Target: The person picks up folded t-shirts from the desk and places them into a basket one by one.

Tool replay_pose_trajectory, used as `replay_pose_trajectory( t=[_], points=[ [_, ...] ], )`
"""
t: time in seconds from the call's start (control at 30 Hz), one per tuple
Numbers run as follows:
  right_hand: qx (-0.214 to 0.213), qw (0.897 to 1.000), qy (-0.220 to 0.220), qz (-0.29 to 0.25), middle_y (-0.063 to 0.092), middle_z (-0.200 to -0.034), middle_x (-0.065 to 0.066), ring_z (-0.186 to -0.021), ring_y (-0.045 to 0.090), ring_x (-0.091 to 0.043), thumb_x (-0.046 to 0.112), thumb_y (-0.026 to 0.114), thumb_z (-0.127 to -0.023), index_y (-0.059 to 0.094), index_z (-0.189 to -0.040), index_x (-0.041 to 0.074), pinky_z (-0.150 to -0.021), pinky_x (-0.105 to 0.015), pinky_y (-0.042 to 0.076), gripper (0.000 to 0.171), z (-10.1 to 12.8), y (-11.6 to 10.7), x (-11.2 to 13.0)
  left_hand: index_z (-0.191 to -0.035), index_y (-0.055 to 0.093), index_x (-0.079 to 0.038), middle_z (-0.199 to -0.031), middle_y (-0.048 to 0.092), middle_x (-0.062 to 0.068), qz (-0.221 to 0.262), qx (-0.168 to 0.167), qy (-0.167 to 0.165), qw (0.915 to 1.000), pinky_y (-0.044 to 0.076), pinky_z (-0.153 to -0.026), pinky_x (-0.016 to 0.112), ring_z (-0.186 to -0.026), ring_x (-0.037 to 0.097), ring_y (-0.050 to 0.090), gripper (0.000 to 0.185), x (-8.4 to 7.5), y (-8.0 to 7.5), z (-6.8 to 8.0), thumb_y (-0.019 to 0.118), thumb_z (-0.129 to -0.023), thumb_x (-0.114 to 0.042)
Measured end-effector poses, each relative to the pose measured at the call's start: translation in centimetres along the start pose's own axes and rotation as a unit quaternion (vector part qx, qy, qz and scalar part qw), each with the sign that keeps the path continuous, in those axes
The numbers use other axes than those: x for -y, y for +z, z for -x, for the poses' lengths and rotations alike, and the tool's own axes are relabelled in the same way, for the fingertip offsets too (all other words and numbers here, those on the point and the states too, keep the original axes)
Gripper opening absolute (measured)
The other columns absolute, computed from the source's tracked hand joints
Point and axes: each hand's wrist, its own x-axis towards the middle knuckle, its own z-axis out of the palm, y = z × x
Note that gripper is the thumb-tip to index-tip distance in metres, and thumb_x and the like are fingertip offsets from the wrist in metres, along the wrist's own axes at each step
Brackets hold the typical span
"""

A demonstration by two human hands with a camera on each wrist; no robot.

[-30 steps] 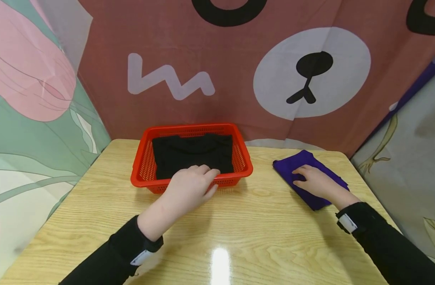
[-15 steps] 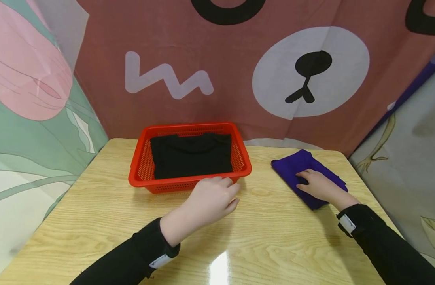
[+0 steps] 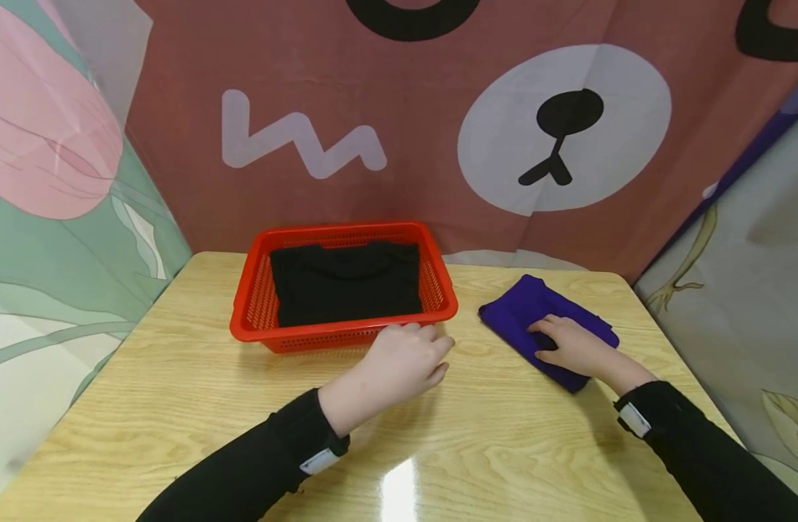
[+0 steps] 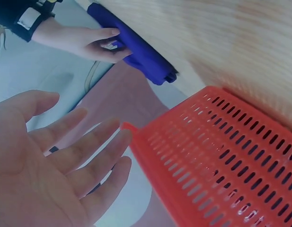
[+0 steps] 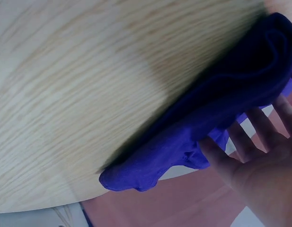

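Observation:
A folded purple cloth (image 3: 523,312) lies on the right side of the table. My right hand (image 3: 572,348) rests on it with thumb and fingers spread apart, and the fingertips touch its upper layer in the right wrist view. Thick rounded folds (image 5: 221,94) show along the cloth's edge there. My left hand (image 3: 402,362) hovers at the front rim of a red plastic basket (image 3: 347,333), holding nothing. Its fingers (image 4: 96,146) are loosely extended in the left wrist view. Inside the basket lies a folded black garment (image 3: 347,286).
Both hands work over a light wooden table (image 3: 490,442). The basket stands near its back edge, close to a brown fabric backdrop (image 3: 425,145) with a bear's muzzle on it. More printed fabric (image 3: 764,290) hangs along the right side.
My left hand has come away from the basket's front rim, moving right and toward me. The purple cloth has shifted slightly left under my right hand.

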Motion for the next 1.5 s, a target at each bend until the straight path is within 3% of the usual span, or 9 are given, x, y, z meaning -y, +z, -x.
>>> replay_pose_trajectory(
  t=[0.63, 1.13, 1.5],
  points=[
    [-0.005, 0.993, -0.114, -0.019, 0.062, -0.118, -0.010, -0.114, 0.055, -0.040, 0.013, 0.079, -0.080, 0.071, -0.112, 0.009, -0.094, -0.057, 0.045, 0.033, 1.1, 0.4, 2.5, -0.100, 0.070, -0.019, -0.086, 0.067, -0.003, -0.014, 0.047, -0.006, 0.9988, 0.041, -0.047, 0.028, -0.065, 0.018, 0.060, 0.022, 0.0, 1.2, 0.1, 0.068, -0.091, -0.039],
    [0.018, 0.990, -0.137, -0.033, 0.063, -0.119, -0.006, -0.115, 0.056, -0.036, 0.012, 0.080, -0.080, 0.075, -0.109, 0.014, -0.091, -0.053, 0.048, 0.030, 1.8, 1.0, 4.8, -0.096, 0.070, -0.021, -0.090, 0.067, -0.001, -0.021, 0.053, 0.000, 0.9984, 0.046, -0.051, 0.031, -0.072, 0.018, 0.063, 0.021, -0.9, 2.1, -0.6, 0.067, -0.090, -0.040],
    [0.022, 0.987, -0.156, -0.043, 0.064, -0.116, -0.003, -0.110, 0.058, -0.032, 0.014, 0.081, -0.080, 0.077, -0.104, 0.017, -0.088, -0.049, 0.050, 0.025, 2.3, 0.9, 5.8, -0.102, 0.070, -0.022, -0.089, 0.068, -0.002, -0.025, 0.082, -0.005, 0.9963, 0.045, -0.049, 0.028, -0.073, 0.016, 0.062, 0.022, -1.8, 2.6, -1.7, 0.064, -0.093, -0.041]
  ],
)
